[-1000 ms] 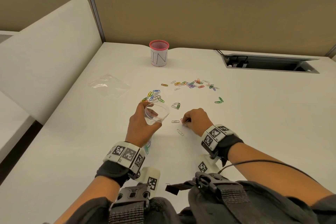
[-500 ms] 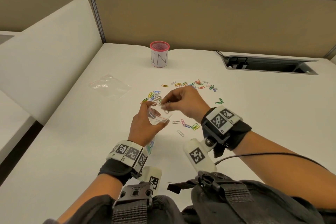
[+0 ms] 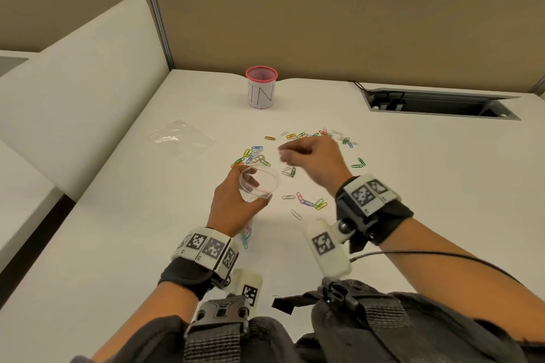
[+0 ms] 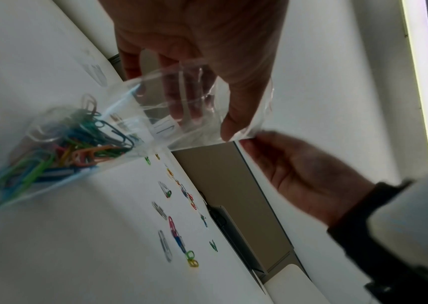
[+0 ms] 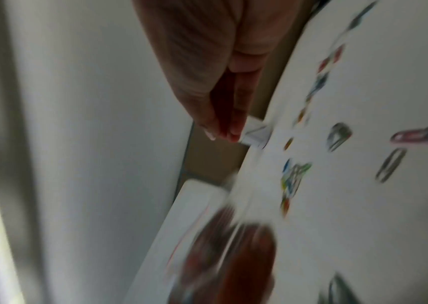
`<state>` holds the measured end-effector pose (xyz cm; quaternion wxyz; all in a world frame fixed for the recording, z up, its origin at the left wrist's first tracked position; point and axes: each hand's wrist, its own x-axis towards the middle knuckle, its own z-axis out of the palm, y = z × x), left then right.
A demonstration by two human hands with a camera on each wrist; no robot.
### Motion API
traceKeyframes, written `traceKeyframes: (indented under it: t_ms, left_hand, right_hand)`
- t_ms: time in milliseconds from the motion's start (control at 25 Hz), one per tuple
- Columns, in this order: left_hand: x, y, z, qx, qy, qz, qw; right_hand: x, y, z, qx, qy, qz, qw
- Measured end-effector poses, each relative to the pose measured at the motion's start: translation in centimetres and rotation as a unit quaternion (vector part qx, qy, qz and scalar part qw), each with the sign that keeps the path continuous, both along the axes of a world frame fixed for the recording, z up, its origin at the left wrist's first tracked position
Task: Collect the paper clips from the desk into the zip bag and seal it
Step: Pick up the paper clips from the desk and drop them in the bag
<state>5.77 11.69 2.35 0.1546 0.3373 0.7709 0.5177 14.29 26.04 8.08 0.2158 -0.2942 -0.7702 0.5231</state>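
Holding zip bag (image 3: 257, 186) mouth-up over desk (image 3: 413, 215), left hand (image 3: 236, 203) curled round it, clips already inside. Best kept wide and steady beside loose paper clips (image 3: 309, 202) to shorten each trip. Right hand (image 3: 312, 159) blurred, fingers drawn together; grip on anything unclear. Versus half a second ago: right hand off the bag mouth, swung out toward the far scatter.

Near centre of desk (image 3: 413, 215): zip bag (image 3: 258, 186), mouth up, in left hand (image 3: 233, 206); paper clips (image 4: 52, 150) inside. Just right of it, raised: right hand (image 3: 317, 159). Beyond and right of bag: loose clips (image 3: 309, 203) scattered on desk. Far centre: cup (image 3: 261, 87). Far right: cable hatch (image 3: 439, 103). Left: second bag (image 3: 182, 138), flat.
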Motion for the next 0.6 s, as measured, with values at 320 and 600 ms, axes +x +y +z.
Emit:
traceKeyframes:
  t_ms: [320,600]
  left_hand:
    - [-0.2,-0.1,-0.2,0.001,-0.002,0.011,1.000]
    - [-0.3,0.1,-0.2,-0.001,0.000,0.011,1.000]
  right_hand:
    - [5.5,5.3,-6.0,0.031,-0.411,-0.024,0.911]
    - [2.3,3.1,-8.0,0.050,-0.388,0.059,0.919]
